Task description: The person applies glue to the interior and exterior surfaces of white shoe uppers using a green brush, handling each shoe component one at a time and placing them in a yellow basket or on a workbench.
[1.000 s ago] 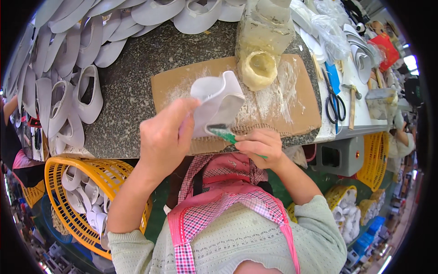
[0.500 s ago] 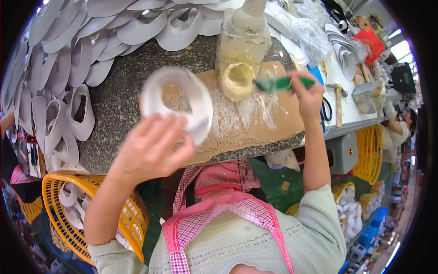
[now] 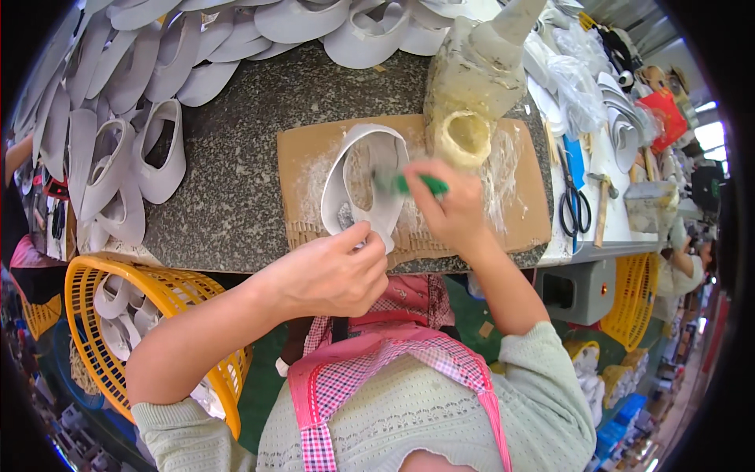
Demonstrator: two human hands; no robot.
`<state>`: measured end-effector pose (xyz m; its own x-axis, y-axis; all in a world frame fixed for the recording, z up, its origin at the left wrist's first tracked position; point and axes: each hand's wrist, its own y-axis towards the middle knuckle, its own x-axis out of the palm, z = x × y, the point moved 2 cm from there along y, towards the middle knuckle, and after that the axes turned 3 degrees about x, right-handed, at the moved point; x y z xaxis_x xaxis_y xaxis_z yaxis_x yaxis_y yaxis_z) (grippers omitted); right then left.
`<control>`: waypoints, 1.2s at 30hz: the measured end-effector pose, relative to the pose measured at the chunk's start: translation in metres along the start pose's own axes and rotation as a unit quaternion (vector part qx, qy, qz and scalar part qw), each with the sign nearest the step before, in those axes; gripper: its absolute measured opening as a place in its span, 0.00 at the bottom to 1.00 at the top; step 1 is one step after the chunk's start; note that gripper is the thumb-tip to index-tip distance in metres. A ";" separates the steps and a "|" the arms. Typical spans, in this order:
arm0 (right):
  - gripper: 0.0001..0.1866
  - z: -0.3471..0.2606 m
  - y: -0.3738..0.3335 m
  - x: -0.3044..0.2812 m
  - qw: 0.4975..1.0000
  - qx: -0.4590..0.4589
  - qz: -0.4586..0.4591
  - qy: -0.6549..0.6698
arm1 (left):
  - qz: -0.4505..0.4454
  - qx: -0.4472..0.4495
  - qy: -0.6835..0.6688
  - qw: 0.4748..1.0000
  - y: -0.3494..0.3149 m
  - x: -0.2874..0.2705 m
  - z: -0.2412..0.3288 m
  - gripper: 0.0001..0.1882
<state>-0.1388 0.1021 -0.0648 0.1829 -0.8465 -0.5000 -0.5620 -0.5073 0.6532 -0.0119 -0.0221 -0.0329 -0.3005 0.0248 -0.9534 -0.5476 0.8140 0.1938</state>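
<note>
My left hand (image 3: pixel 334 267) pinches the near end of a white shoe upper (image 3: pixel 336 185), tilted over a piece of cardboard (image 3: pixel 303 149). A green-handled brush (image 3: pixel 425 184) is gripped in my right hand (image 3: pixel 450 200). Its blurred head is over the upper's opening, at the right inner edge; I cannot tell whether it touches. Just beyond my right hand stands a glue-crusted, translucent plastic container (image 3: pixel 468 94) with a round, yellowish mouth (image 3: pixel 470 135). White, dried smears cover parts of the cardboard.
Many white uppers (image 3: pixel 161 149) overlap along the speckled table's (image 3: pixel 228 189) far and left sides. Black scissors (image 3: pixel 575 208) and a hammer (image 3: pixel 604 208) lie at right. A yellow basket (image 3: pixel 82 346) with white pieces stands below left; a grey machine (image 3: pixel 570 293) is under the right side.
My right hand has brought the brush left from beside the container's mouth to the upper. My left hand has turned the upper and now pinches its near end. The view has shifted.
</note>
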 end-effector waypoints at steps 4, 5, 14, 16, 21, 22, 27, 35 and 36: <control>0.04 -0.004 0.004 -0.002 0.953 0.199 -0.146 0.174 | 0.005 -0.013 -0.003 1.000 -0.010 0.006 0.005 0.08; 0.04 0.005 0.003 0.000 0.963 0.210 -0.105 0.130 | 0.003 -0.009 -0.002 1.000 -0.011 0.005 0.005 0.08; 0.05 -0.016 -0.005 0.003 0.927 0.205 -0.077 0.305 | 0.104 -0.276 -0.143 0.945 -0.065 0.040 0.031 0.16; 0.07 -0.017 -0.006 0.026 0.937 0.159 -0.114 0.291 | 0.109 -0.304 -0.159 0.933 -0.064 0.045 0.034 0.15; 0.12 -0.018 -0.007 0.053 0.981 -0.150 -0.105 0.062 | 0.162 -0.318 -0.155 0.921 -0.068 0.053 0.040 0.15; 0.11 -0.026 -0.012 0.052 0.968 -0.154 -0.173 0.094 | 0.160 -0.323 -0.153 0.920 -0.071 0.055 0.040 0.15; 0.09 -0.014 0.017 0.050 0.959 -0.122 -0.206 0.154 | 0.215 -0.282 -0.101 0.929 -0.076 0.058 0.045 0.15; 0.08 -0.022 0.031 0.037 0.892 -0.136 -0.367 0.226 | 0.238 -0.282 -0.086 0.925 -0.074 0.066 0.047 0.14; 0.07 -0.026 0.029 0.041 0.887 -0.180 -0.364 0.221 | 0.239 -0.283 -0.090 0.925 -0.073 0.065 0.047 0.14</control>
<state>-0.1267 0.0489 -0.0520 0.7342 -0.2129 -0.6447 0.1152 -0.8968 0.4273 0.0450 -0.0530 -0.1200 -0.5068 0.4399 -0.7414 -0.7225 0.2525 0.6436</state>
